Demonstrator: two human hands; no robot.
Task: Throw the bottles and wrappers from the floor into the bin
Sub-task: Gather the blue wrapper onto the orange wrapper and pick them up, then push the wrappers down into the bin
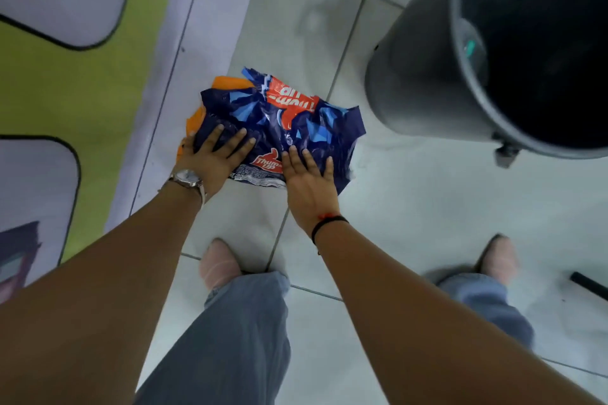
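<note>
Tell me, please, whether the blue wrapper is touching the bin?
Apart. The head view shows bare floor tile between the blue wrapper and the bin.

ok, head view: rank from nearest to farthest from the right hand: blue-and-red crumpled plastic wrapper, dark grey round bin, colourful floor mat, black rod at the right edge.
1. Blue-and-red crumpled plastic wrapper: under the right hand, touching.
2. Dark grey round bin: up and right.
3. Colourful floor mat, left, and black rod, lower right: too close to call.

A colourful play mat [85, 76] covers the left side of the pale tiled floor [427, 207]; a black rod [589, 284] lies near the right edge.
</note>
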